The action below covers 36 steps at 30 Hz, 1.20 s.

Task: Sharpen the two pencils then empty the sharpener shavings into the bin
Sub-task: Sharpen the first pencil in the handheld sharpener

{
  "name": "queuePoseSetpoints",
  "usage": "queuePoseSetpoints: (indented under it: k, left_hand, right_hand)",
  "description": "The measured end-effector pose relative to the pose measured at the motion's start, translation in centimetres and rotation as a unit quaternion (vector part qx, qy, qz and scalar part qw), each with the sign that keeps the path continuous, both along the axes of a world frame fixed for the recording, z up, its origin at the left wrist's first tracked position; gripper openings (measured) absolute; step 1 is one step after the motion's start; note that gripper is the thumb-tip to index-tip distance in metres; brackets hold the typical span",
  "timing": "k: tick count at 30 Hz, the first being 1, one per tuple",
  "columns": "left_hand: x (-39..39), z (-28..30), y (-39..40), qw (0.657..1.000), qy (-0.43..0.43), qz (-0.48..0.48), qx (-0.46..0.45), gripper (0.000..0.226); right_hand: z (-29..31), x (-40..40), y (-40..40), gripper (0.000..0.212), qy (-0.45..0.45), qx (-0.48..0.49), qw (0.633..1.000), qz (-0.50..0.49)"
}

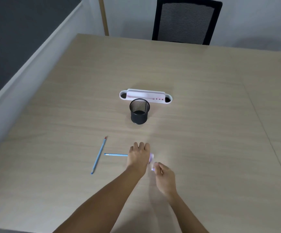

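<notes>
A blue pencil point(99, 154) with a red tip lies loose on the wooden table point(203, 132), left of my hands. My left hand point(139, 155) is curled over the right end of a second blue pencil point(115, 155), which sticks out level to the left. A small pale pink sharpener point(152, 159) shows at the right edge of that hand, blurred. My right hand point(164, 174) pinches the sharpener's near end with thumb and fingertips. The pencil's tip is hidden under my left hand. A black mesh bin point(139, 111) stands upright beyond my hands.
A white and pink desk organiser point(145, 96) lies just behind the bin. A black mesh office chair point(186, 21) stands at the table's far edge. A grey wall panel runs along the left side.
</notes>
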<state>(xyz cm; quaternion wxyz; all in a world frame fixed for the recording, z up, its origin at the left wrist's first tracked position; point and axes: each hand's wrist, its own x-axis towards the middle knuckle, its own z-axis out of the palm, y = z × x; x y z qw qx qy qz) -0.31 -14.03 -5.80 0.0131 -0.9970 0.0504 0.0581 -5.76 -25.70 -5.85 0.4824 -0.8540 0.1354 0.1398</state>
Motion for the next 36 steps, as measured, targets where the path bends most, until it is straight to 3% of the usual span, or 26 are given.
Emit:
queuePoseSetpoints:
  k: [2, 4, 8, 11, 16, 19, 23, 26, 29, 33, 36]
  left_hand:
    - [-0.1, -0.2, 0.1, 1.000, 0.000, -0.004, 0.003, 0.057]
    - [-0.1, -0.4, 0.1, 1.000, 0.002, -0.020, 0.011, 0.054]
    - [-0.3, 0.4, 0.1, 0.999, -0.020, -0.024, 0.010, 0.045]
    - [-0.2, 0.2, 0.2, 1.000, -0.015, -0.018, 0.001, 0.054]
    - [-0.4, -0.2, 0.0, 1.000, 0.007, -0.011, 0.017, 0.061]
    - [-0.3, -0.3, 0.1, 1.000, 0.009, -0.005, 0.009, 0.057]
    - [-0.2, -0.5, 0.0, 1.000, -0.011, -0.020, -0.004, 0.048]
    - [-0.2, 0.0, 0.0, 0.999, -0.029, -0.017, 0.003, 0.040]
    - [-0.2, -0.4, 0.0, 1.000, -0.016, -0.011, -0.007, 0.049]
    - [-0.1, -0.4, -0.1, 1.000, -0.009, 0.005, -0.004, 0.057]
    - [-0.2, -0.6, -0.1, 1.000, -0.003, 0.001, 0.005, 0.058]
  right_hand:
    - [2.2, 1.1, -0.4, 0.043, 0.036, 0.111, 0.993, -0.004]
    - [3.2, 3.3, -0.3, 0.037, 0.045, 0.159, 0.986, -0.004]
    - [0.4, 7.4, 0.5, 0.040, 0.040, 0.074, 0.995, -0.052]
    - [-1.7, 7.3, 0.7, 0.023, 0.079, 0.052, 0.991, -0.090]
    - [-2.0, 0.9, 1.8, 0.043, -0.003, -0.047, 0.998, -0.052]
    - [-0.2, -0.6, 1.1, 0.048, -0.019, -0.019, 0.999, -0.034]
    - [1.1, 3.6, 0.3, 0.044, -0.001, 0.141, 0.989, -0.043]
    - [-0.4, 6.9, 0.8, 0.041, 0.008, 0.104, 0.991, -0.085]
    - [-2.0, 7.2, 0.9, 0.021, 0.060, 0.075, 0.990, -0.101]
    - [-2.9, 3.1, 1.6, 0.032, 0.048, -0.055, 0.996, -0.054]
    - [-1.0, -0.1, 1.6, 0.047, 0.006, -0.020, 0.998, -0.056]
